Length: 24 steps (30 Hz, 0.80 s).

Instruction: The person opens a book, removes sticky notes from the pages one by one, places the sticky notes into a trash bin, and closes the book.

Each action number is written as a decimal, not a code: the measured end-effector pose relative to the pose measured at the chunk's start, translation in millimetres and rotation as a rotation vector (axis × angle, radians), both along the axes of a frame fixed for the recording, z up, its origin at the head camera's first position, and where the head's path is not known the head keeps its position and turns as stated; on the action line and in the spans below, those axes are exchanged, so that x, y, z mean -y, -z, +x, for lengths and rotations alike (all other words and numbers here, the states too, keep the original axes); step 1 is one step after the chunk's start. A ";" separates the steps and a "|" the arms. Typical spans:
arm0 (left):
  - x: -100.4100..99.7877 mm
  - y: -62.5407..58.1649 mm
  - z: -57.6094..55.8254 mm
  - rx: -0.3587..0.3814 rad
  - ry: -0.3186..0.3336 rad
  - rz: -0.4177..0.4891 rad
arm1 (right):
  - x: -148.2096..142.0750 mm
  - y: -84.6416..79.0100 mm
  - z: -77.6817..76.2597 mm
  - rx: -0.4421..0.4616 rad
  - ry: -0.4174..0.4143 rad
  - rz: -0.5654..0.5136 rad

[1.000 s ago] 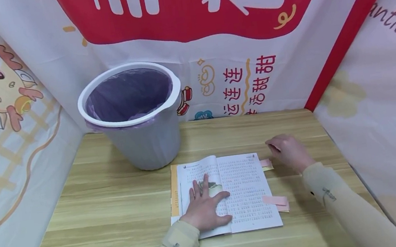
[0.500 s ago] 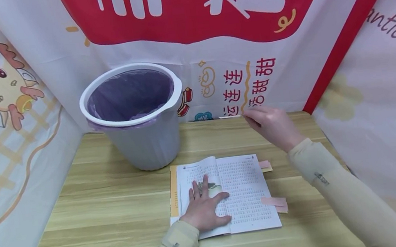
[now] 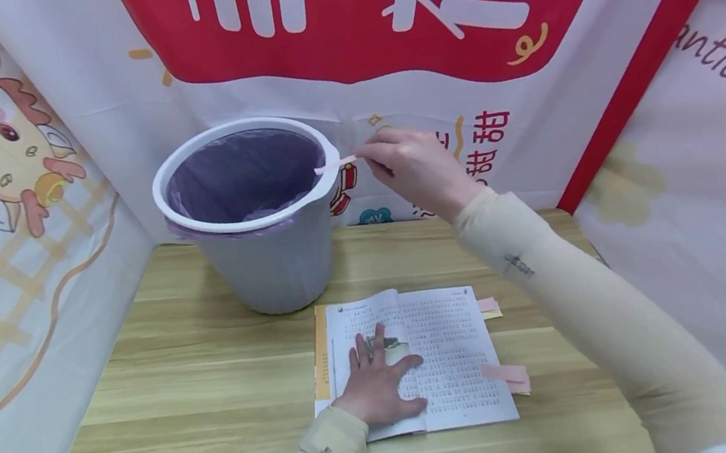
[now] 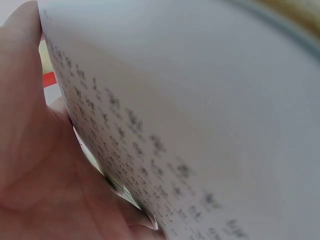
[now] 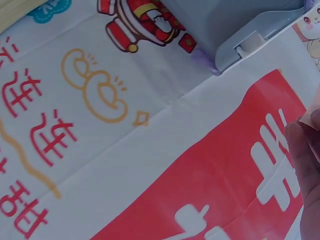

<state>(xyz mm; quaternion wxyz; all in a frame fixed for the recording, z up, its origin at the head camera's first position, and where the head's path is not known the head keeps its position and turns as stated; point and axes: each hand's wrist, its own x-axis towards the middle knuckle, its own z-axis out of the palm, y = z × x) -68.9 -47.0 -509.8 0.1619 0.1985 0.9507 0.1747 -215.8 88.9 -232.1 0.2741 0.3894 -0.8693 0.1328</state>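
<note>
An open book (image 3: pixel 455 366) of printed text lies on the wooden table. Spread over its left page, my left hand (image 3: pixel 379 387) presses the paper with straight fingers; in the left wrist view the palm (image 4: pixel 55 165) lies along the printed page (image 4: pixel 150 125). Pinched at the fingertips of my right hand (image 3: pixel 420 170) is a thin pink paper strip (image 3: pixel 336 165), its free end overlapping the rim of the trash bin (image 3: pixel 272 260). The right wrist view has those fingers (image 5: pixel 302 155) at its right edge. Pink sticky tabs (image 3: pixel 506 373) stick out from the book's right edge.
The grey bin, lined with a purple bag (image 3: pixel 241 173), stands at the back left of the table (image 3: pixel 174 401). A printed cloth (image 3: pixel 340 40) hangs behind it, and patterned cloths rise on both sides.
My right hand has moved up and left from beside the book's right edge to the bin's rim, carrying the pink strip. My left hand stays on the page.
</note>
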 end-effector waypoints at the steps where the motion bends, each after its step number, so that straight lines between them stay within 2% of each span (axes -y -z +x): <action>1: 0.2 0.7 0.0 0.003 0.000 -0.002 | 6.5 -1.7 -2.8 0.016 0.000 0.007; 9: 2.1 6.4 -2.0 0.005 0.005 -0.009 | 54.4 -6.7 -22.5 0.108 0.045 0.081; 17: 2.1 7.3 -2.5 0.010 0.010 0.024 | 94.4 1.0 -39.1 0.192 0.118 0.121; 24: 4.0 10.0 -3.0 0.012 0.010 0.051 | 117.1 11.9 -53.0 0.173 0.178 0.199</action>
